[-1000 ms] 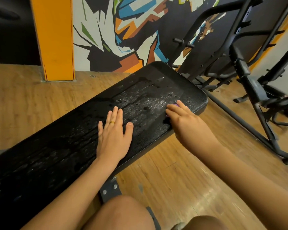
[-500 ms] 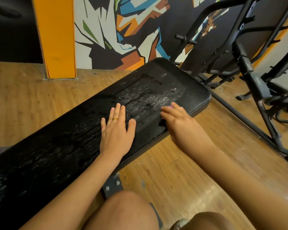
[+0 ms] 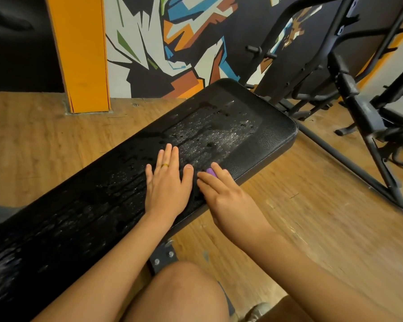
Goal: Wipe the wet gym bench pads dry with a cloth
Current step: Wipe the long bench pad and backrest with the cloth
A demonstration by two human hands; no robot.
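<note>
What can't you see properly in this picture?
Purple cloth: head view, mostly hidden under the right hand.
Bench pad: head view, its near end cut off by the left edge.
Bench frame: head view, mostly hidden beneath the pad.

Left hand [image 3: 166, 182] flat on wet bench pad [image 3: 254, 145]; right hand [image 3: 228, 198] at pad's near edge, straight fingers covering purple cloth [image 3: 211, 171].

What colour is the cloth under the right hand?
Purple cloth, peeking from under the right hand; head view.
</note>
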